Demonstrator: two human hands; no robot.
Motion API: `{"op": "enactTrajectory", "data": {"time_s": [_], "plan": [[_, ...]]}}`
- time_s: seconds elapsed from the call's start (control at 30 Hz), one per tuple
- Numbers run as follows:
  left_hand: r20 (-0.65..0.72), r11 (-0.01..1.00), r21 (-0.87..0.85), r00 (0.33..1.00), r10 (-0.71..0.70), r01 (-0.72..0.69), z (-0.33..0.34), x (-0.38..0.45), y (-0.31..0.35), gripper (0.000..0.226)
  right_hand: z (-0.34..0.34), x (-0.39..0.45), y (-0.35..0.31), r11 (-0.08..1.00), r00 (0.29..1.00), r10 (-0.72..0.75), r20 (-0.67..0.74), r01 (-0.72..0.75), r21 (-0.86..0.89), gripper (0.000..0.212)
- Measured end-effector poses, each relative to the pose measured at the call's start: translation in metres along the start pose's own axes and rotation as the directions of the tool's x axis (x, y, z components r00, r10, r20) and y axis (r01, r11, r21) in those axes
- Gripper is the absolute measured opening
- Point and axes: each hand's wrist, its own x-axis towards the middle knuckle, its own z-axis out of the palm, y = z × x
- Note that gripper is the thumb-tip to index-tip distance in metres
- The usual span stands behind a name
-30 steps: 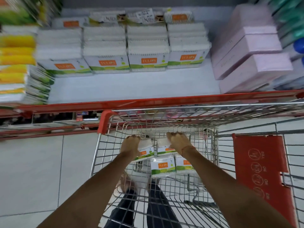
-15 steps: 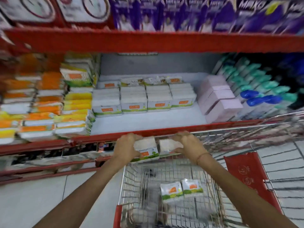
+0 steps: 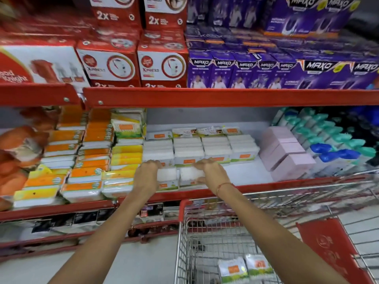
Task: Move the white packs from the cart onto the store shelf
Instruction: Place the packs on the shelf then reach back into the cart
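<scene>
Two packs have been lifted out of the cart and carried up to the shelf; a second ago they were low in the basket. They are now held side by side over the shelf's front strip, at 6 o'clock from the stocked rows. The left hand is clamped on the left pack and the right hand on the right one. Whether the packs touch the shelf cannot be told. This load is judged nearly placed. Two more packs are left in the cart.

Bare shelf lies at 3 o'clock of the hands, up to the pink boxes. At 9 o'clock the yellow packs stand close. The red shelf edge runs just under the wrists, and the upper shelf limits the height.
</scene>
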Motion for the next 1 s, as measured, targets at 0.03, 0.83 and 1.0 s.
{"op": "enactTrajectory", "data": {"time_s": [0.03, 0.83, 1.0], "plan": [[0.009, 1.0, 0.022, 1.0, -0.008, 0.007, 0.002, 0.002, -0.003, 0.065, 0.005, 0.004, -0.003, 1.0, 1.0, 0.006, 0.011, -0.006, 0.002, 0.061], [-0.171, 0.832, -0.273, 0.876, 0.452, -0.482, 0.074, -0.028, 0.076, 0.016, 0.055, -0.082, 0.089, 0.992, 0.93, -0.024, -0.367, 0.068, 0.108, 0.005], [0.1, 0.856, -0.283, 0.874, 0.476, -0.433, 0.13, -0.033, 0.131, 0.024, 0.089, -0.119, 0.152, 0.987, 0.994, 0.105, 0.013, -0.106, 0.117, 0.022]]}}
